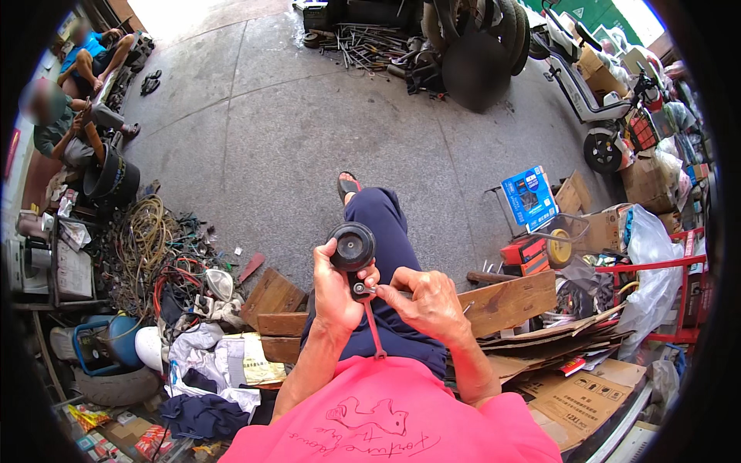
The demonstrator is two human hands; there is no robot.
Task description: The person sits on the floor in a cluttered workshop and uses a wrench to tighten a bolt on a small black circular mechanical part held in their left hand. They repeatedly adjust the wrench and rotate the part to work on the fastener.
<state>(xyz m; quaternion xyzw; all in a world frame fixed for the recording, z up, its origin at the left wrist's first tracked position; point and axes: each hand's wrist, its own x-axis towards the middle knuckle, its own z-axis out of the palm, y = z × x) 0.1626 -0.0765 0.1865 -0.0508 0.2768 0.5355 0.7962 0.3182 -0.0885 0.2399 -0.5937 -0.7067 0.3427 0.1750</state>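
Left hand [340, 292] grips black disc [353, 245], right hand [426, 302] pinches small metal piece [372, 291]; I'm likely fitting it, next needs steady alignment!

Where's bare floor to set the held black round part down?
Free: grey concrete floor left of the navy-trousered leg, short of the tangled yellow cable heap; also right of the leg, short of the blue rectangular box. Crowded: lower left, crumpled navy cloth; lower right, flattened brown cardboard.

You're in what looks like a cluttered repair workshop: tangled wires [145, 238], metal rods [367, 48], a tyre [117, 387] and a scooter [588, 104] surround the bare grey floor [285, 131].
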